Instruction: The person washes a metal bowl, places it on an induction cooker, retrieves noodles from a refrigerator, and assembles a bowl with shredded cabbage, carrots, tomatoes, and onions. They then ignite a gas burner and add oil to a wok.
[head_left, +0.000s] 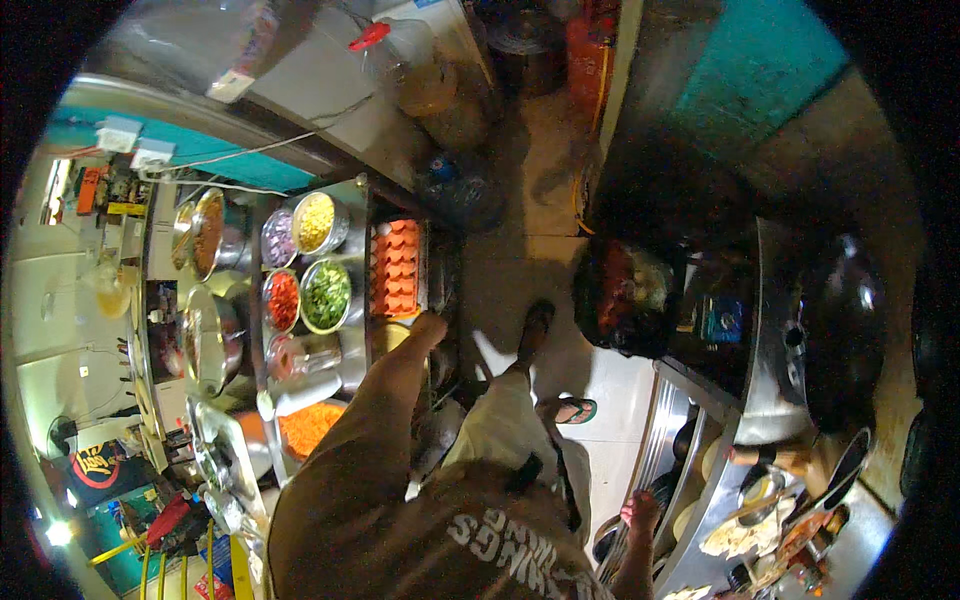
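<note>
My left hand (429, 330) reaches down at the left, beside the front end of an orange egg tray (395, 270). A pale yellow round container (391, 337) is partly hidden by that forearm. Whether the fingers hold anything is not visible. My right hand (641, 511) is low at the right, with curled fingers against or just in front of the metal bars of a steel rack (654, 442). Its grip is too unclear to tell. On the left counter, steel bowls hold chopped greens (328, 295), diced red vegetable (283, 300), yellow pieces (313, 223) and chopped purple onion (279, 238).
Shredded orange vegetable (309, 427) fills a container nearer me on the left. Large steel pots (214, 341) stand behind the bowls. At right are a black-lined bin (622, 300), a dark wok (840, 322) and a steel counter (720, 510) with flatbread. Tiled floor (615, 450) runs between.
</note>
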